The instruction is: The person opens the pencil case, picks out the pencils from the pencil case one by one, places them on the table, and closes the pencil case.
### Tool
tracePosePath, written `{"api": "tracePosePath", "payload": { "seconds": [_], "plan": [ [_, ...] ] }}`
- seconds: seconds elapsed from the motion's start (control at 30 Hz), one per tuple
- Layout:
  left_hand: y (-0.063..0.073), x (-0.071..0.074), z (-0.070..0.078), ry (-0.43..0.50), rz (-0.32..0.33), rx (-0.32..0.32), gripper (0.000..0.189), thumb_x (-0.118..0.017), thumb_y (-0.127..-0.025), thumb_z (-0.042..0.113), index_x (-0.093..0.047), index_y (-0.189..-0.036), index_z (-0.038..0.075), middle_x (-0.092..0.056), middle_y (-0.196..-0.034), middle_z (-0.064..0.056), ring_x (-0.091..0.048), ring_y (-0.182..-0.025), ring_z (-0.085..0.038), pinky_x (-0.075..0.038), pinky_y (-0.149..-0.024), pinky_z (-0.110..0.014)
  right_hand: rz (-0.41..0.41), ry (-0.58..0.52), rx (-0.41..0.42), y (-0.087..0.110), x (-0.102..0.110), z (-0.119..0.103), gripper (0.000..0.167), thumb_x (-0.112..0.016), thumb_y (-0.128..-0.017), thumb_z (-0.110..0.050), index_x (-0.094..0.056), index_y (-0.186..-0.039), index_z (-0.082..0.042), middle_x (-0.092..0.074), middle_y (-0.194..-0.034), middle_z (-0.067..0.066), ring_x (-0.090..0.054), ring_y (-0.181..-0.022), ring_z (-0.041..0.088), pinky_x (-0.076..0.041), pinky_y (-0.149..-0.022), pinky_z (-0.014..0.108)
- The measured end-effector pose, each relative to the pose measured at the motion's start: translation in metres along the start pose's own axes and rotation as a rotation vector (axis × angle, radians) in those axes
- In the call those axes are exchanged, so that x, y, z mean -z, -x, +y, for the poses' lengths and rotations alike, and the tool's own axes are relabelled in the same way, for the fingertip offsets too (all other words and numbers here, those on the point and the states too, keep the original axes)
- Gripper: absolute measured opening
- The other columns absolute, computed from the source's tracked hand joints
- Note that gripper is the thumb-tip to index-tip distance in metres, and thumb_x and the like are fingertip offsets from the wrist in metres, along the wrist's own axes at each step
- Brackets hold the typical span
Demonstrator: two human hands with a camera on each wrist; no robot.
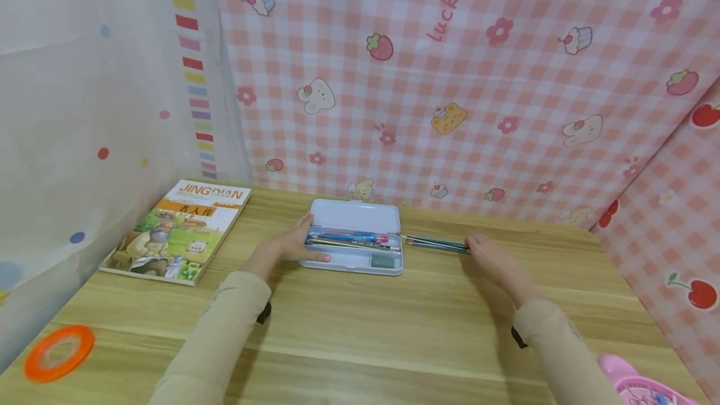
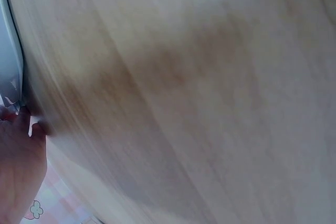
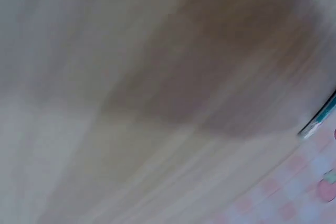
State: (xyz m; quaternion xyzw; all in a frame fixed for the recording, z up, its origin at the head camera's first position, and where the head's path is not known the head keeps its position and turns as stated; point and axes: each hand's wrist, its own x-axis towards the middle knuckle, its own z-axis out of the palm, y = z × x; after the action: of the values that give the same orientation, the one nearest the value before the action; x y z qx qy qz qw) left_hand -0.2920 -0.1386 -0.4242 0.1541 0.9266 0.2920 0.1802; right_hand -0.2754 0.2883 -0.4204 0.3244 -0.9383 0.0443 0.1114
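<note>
A white pencil case (image 1: 351, 261) lies with its lid raised on the wooden table. Inside are several pens and pencils (image 1: 349, 239), and a dark green block (image 1: 382, 261) sits in its front right corner. My left hand (image 1: 291, 244) grips the case's left end, thumb along the front part and fingers toward the lid. The left wrist view catches that hand at the case's edge (image 2: 13, 66). To the right, my right hand (image 1: 495, 261) pinches several slim pencils (image 1: 435, 244) by their right ends. Their left tips reach the case's right side.
A picture book (image 1: 180, 230) lies at the back left. An orange ring (image 1: 59, 353) is near the left front edge. A pink object (image 1: 641, 383) is partly cut off at the bottom right. Patterned cloth (image 1: 422, 80) hangs behind the table.
</note>
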Motion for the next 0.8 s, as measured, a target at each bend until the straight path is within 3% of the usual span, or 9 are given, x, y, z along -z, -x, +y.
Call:
{"api": "tracePosePath", "payload": {
  "seconds": [0.07,0.4,0.8],
  "plan": [
    [0.000,0.000,0.000,0.003,0.001,-0.002,0.118,-0.068,-0.074,0.053,0.008,-0.144,-0.004,0.013,-0.152,-0.021,0.005,-0.141,-0.037,-0.006,-0.116,-0.048,-0.028,0.008,-0.041,0.005,0.005,-0.001,0.012,-0.045,-0.086,0.011,-0.051,-0.093,0.004,-0.056,-0.093,0.017,-0.054,-0.091,0.032,-0.048,-0.082,0.043],
    [-0.001,-0.001,-0.002,0.009,0.002,-0.008,0.118,-0.068,-0.074,0.053,0.007,-0.144,-0.004,0.012,-0.152,-0.021,0.006,-0.141,-0.036,-0.007,-0.116,-0.048,-0.131,0.045,-0.134,0.018,0.005,0.004,0.018,-0.051,-0.084,0.012,-0.052,-0.099,0.002,-0.057,-0.100,0.015,-0.055,-0.098,0.032,-0.048,-0.084,0.043],
    [-0.001,0.000,-0.001,0.014,0.005,-0.010,0.117,-0.068,-0.074,0.052,0.007,-0.144,-0.004,0.012,-0.152,-0.022,0.005,-0.141,-0.037,-0.006,-0.116,-0.048,-0.051,0.021,-0.090,0.018,0.001,0.008,0.016,-0.054,-0.083,0.010,-0.054,-0.096,0.000,-0.056,-0.095,0.011,-0.056,-0.088,0.026,-0.049,-0.075,0.039]
  ]
}}
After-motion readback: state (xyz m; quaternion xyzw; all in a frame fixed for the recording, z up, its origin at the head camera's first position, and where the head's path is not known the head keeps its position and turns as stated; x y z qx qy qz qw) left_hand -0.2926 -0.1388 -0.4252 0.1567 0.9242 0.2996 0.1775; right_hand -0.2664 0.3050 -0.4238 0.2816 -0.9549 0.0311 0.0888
